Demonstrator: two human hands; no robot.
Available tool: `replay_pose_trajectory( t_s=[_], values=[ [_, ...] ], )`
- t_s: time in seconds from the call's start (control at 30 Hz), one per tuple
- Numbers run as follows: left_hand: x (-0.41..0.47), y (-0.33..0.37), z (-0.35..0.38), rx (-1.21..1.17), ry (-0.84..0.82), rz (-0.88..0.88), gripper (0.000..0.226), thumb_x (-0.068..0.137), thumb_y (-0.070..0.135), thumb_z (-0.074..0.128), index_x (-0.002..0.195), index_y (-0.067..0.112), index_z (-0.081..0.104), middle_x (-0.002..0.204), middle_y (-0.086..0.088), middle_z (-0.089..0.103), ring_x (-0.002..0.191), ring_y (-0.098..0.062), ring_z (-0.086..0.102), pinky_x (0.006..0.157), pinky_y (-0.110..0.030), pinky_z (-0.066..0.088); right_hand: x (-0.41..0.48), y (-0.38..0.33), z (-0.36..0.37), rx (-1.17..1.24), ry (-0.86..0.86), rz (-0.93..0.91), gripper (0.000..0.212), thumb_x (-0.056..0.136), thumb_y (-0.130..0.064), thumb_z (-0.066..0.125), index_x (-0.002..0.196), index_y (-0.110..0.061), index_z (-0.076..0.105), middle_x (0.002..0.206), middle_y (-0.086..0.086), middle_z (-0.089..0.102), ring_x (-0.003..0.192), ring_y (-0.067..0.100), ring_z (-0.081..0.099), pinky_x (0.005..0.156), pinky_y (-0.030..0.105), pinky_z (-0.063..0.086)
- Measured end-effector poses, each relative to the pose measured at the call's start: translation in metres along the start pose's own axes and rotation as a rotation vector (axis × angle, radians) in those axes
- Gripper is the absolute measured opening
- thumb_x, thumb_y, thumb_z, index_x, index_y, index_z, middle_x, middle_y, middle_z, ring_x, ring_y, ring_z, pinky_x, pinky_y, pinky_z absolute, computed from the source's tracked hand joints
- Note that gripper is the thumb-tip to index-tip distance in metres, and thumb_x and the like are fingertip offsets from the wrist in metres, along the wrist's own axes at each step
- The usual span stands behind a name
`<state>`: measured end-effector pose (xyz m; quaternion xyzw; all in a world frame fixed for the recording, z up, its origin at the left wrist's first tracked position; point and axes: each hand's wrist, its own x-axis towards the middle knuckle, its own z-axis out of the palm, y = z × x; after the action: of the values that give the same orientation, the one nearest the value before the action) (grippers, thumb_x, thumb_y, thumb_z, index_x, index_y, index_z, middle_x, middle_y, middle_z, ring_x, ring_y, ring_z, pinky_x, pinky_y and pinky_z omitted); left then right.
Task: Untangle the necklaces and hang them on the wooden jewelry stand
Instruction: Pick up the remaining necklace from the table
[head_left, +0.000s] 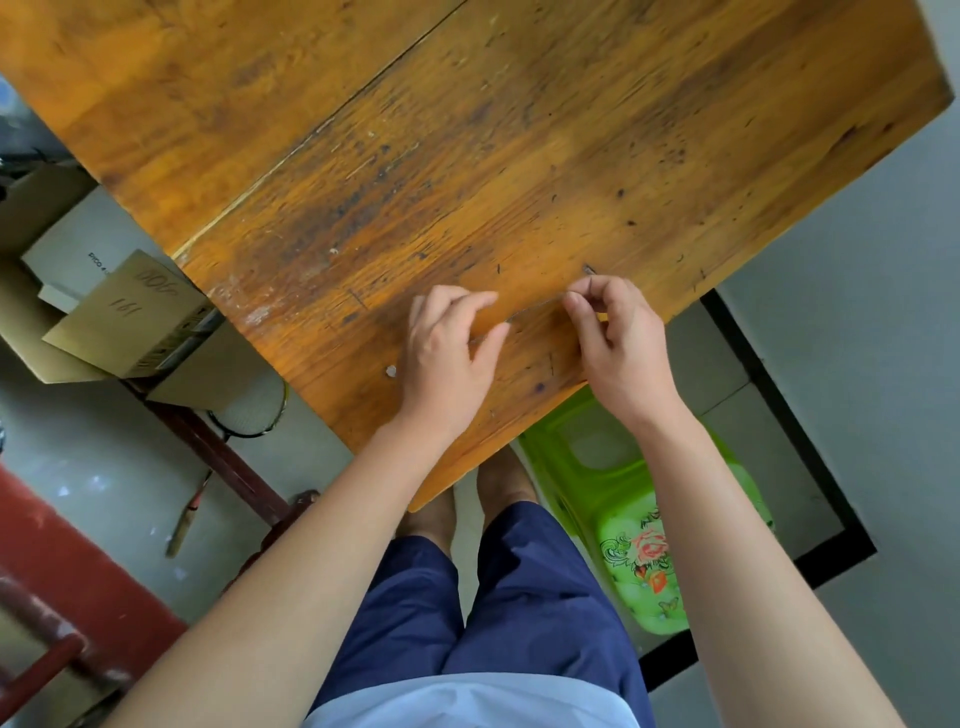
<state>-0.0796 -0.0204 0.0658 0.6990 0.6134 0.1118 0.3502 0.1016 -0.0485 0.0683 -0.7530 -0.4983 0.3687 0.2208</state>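
Necklace: thin silver chain (535, 310) stretched between both hands, just above worn orange wooden table (467, 156).
Left hand (447, 348): thumb and fingers pinch chain.
Right hand (618, 343): fingertips pinch chain.
Technique: pull gently; avoid snapping (stand unseen).

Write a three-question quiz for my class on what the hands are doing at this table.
1. True or false: a wooden jewelry stand is in view on the table.
2. The thin necklace chain is held by: A) neither hand; B) one hand only; C) the left hand and the right hand, stretched between them.
3. Fill in: the plastic stool below the table's near corner is ____ in colour.

Key: 1 false; 2 C; 3 green.
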Motion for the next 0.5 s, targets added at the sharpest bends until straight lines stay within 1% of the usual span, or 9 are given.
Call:
replay_pose_trajectory(
  t_s=[0.03, 0.1, 0.2, 0.27, 0.33, 0.4, 0.43, 0.5],
  values=[
    [0.007, 0.007, 0.004, -0.003, -0.032, 0.04, 0.032, 0.09, 0.029, 0.065, 0.118, 0.014, 0.068, 0.106, -0.004, 0.06, 0.099, -0.022, 0.051, 0.077, -0.03, 0.043, 0.0, 0.0, -0.001, 0.008, -0.001, 0.003, 0.012, 0.103, -0.023, 0.052, 0.104, -0.015, 0.061, 0.102, -0.005, 0.059, 0.092, 0.005, 0.053, 0.08, 0.008, 0.038],
    [0.019, 0.017, 0.013, 0.005, -0.076, 0.1, 0.033, 0.089, 0.031, 0.065, 0.118, 0.017, 0.069, 0.105, -0.004, 0.059, 0.1, -0.025, 0.051, 0.077, -0.035, 0.045, -0.001, -0.001, -0.003, 0.015, -0.004, 0.0, 0.012, 0.104, -0.022, 0.051, 0.103, -0.015, 0.061, 0.101, -0.004, 0.058, 0.09, 0.004, 0.051, 0.079, 0.007, 0.038],
    [0.029, 0.022, 0.022, 0.021, -0.074, 0.144, 0.02, 0.087, 0.028, 0.066, 0.105, 0.021, 0.074, 0.096, -0.003, 0.061, 0.093, -0.027, 0.052, 0.075, -0.037, 0.044, -0.001, -0.001, -0.007, 0.018, -0.011, -0.009, 0.011, 0.104, -0.02, 0.049, 0.101, -0.015, 0.058, 0.1, -0.005, 0.057, 0.092, 0.002, 0.049, 0.079, 0.008, 0.038],
    [0.03, 0.022, 0.023, -0.012, -0.055, 0.131, 0.015, 0.088, 0.029, 0.066, 0.098, 0.023, 0.076, 0.092, -0.001, 0.062, 0.089, -0.025, 0.052, 0.073, -0.034, 0.042, -0.001, 0.0, -0.007, 0.016, -0.019, -0.01, 0.01, 0.105, -0.019, 0.047, 0.099, -0.016, 0.056, 0.1, -0.005, 0.057, 0.09, -0.002, 0.047, 0.079, 0.007, 0.036],
    [0.029, 0.021, 0.02, -0.085, -0.056, 0.096, 0.015, 0.088, 0.03, 0.066, 0.097, 0.024, 0.077, 0.091, 0.001, 0.063, 0.088, -0.021, 0.051, 0.074, -0.03, 0.04, -0.002, 0.001, -0.007, 0.014, -0.033, -0.009, 0.01, 0.105, -0.018, 0.046, 0.099, -0.015, 0.054, 0.099, -0.006, 0.056, 0.086, -0.004, 0.047, 0.076, 0.007, 0.036],
    [0.028, 0.018, 0.014, -0.141, -0.067, 0.066, 0.015, 0.088, 0.032, 0.066, 0.097, 0.026, 0.077, 0.093, 0.003, 0.066, 0.09, -0.018, 0.052, 0.078, -0.028, 0.04, -0.004, 0.0, -0.006, -0.005, -0.04, -0.032, 0.009, 0.105, -0.017, 0.047, 0.1, -0.014, 0.054, 0.099, -0.005, 0.057, 0.085, -0.002, 0.047, 0.075, 0.008, 0.037],
    [0.028, 0.017, 0.011, -0.158, -0.07, 0.061, 0.015, 0.089, 0.033, 0.066, 0.097, 0.026, 0.077, 0.094, 0.004, 0.068, 0.09, -0.019, 0.055, 0.079, -0.024, 0.039, -0.005, 0.0, -0.006, -0.021, -0.043, -0.056, 0.008, 0.104, -0.016, 0.047, 0.102, -0.013, 0.055, 0.101, -0.003, 0.058, 0.086, 0.001, 0.049, 0.077, 0.009, 0.039],
    [0.026, 0.016, 0.002, -0.187, -0.075, 0.049, 0.013, 0.089, 0.033, 0.066, 0.096, 0.028, 0.077, 0.095, 0.006, 0.07, 0.091, -0.022, 0.059, 0.079, -0.011, 0.033, -0.006, -0.003, -0.006, -0.059, -0.062, -0.115, 0.015, 0.104, -0.015, 0.048, 0.113, -0.008, 0.057, 0.107, 0.002, 0.06, 0.092, 0.008, 0.054, 0.08, 0.017, 0.045]
  ],
)
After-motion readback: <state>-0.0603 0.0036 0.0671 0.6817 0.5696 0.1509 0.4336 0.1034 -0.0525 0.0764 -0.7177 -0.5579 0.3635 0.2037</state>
